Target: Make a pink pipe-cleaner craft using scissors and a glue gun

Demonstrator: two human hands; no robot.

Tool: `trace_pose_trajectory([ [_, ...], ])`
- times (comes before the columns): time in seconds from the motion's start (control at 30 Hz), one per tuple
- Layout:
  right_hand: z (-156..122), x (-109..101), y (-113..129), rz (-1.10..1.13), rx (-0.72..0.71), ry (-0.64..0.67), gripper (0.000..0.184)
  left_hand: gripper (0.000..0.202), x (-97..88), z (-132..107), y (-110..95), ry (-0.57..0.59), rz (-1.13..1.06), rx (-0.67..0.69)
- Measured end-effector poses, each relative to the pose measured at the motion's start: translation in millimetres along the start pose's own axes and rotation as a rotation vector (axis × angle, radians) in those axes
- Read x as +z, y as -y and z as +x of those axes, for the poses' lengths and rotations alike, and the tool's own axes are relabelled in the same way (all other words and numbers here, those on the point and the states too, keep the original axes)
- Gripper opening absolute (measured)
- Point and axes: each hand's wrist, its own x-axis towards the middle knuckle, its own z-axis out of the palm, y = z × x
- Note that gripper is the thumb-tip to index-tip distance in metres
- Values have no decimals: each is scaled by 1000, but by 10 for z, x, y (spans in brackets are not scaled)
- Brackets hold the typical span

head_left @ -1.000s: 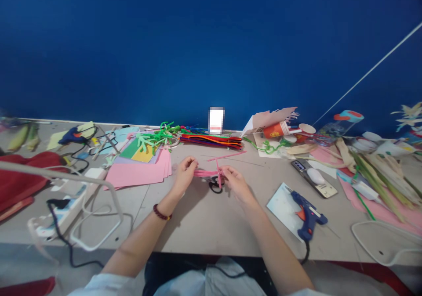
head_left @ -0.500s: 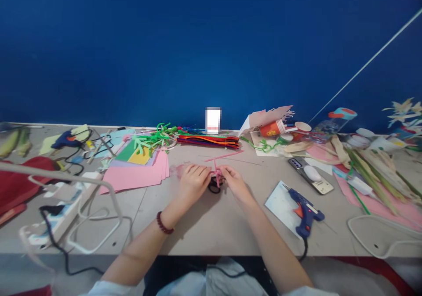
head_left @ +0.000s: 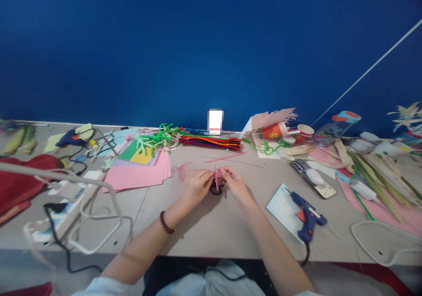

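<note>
While at a beige table [head_left: 211,230] by a blue wall [head_left: 211,45], both hands [head_left: 197,186] [head_left: 235,185] pinching pink pipe cleaner [head_left: 216,177]

Light: pretty bright and even, no real glare
Shadows: soft ones are cast on the tabletop [head_left: 231,239]
Edges: bowed by the wide lens, far left smeared
Blur: white card [head_left: 215,121] is pixelated

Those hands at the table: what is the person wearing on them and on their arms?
The left hand and right hand are bare, without gloves. A bracelet of dark red round beads circles the left wrist; the right wrist has none. Pale shirt sleeves leave the forearms bare.
</note>
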Motion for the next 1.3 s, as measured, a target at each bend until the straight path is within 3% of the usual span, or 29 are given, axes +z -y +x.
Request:
trace_pose_trajectory([
  [0.13,-14,-13,13,-133,-78,27,30,20,-13,4,25,17,-58,-65],
  [0.37,-28,-47,22,-607,-492,31,21,17,-12,13,77,1,-119,-102],
  [0.5,-9,-76,-2,-688,-557,47,20,18,11,-2,83,22,-114,-89],
  [0.73,-11,-68,-29,-621,-468,37,28,18,31,-20,104,5,-149,-137],
  [0.87,25,-118,-4,-317,-277,53,34,16,17,-13,100,-19,-173,-175],
  [0.93,56,-173,31,-176,-192,-1,35,17,9,-5,85,-19,-201,-211],
  [1.0,83,-224,66,-109,-143,-94,33,17,8,10,68,-27,-280,-287],
  [1.07,98,-251,85,-66,-103,-150,31,17,11,35,59,-37,-457,-452],
  [1.2,99,-226,71,1,-48,-117,31,28,12,102,78,32,-1071,-921],
  [1.3,90,-190,57,-64,-95,-103,30,30,-5,141,90,47,-1372,-1066],
])
